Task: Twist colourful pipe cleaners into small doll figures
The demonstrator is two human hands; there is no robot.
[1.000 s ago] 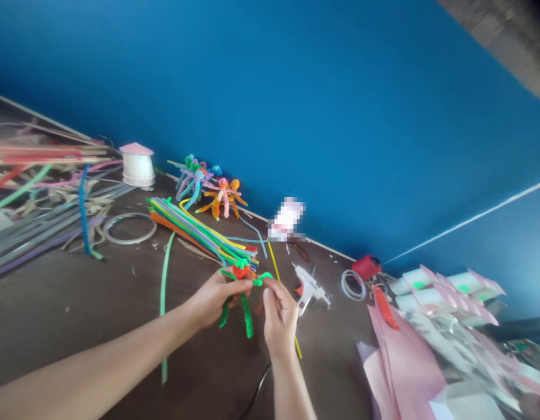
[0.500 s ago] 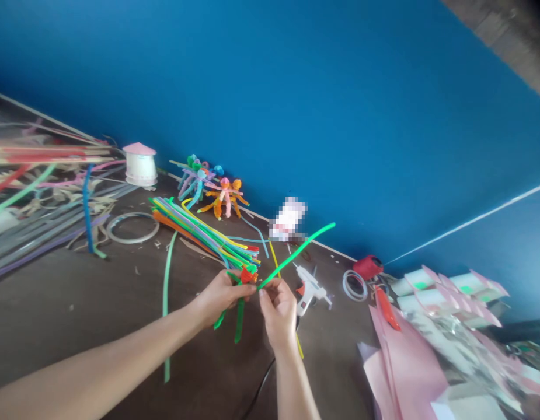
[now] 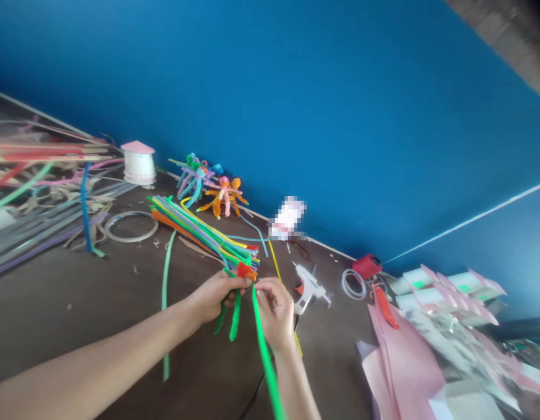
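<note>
Between thumb and fingers, my left hand [image 3: 217,296] grips a small pipe-cleaner figure [image 3: 246,271] with a red-orange top and green strips hanging below. My right hand [image 3: 276,308] is pinched closed on a long green pipe cleaner [image 3: 263,347] right beside the figure. The free length of that strip runs down toward the bottom edge, across my right wrist. Whether it joins the figure is hidden by my fingertips. Just behind my hands lies a bundle of coloured pipe cleaners [image 3: 204,231]. A white glue gun [image 3: 311,289] rests to the right of my right hand.
Finished pipe-cleaner figures [image 3: 226,195] stand along the blue wall, near a white paper house [image 3: 139,163] with a pink roof. Tape rings, a red spool [image 3: 366,266] and pink sheets [image 3: 401,356] lie to the right. Strips and sticks are heaped at the left.
The green pipe cleaner's free end has swung from pointing up and right to hanging down toward me. The figure has turned slightly in my left hand.
</note>
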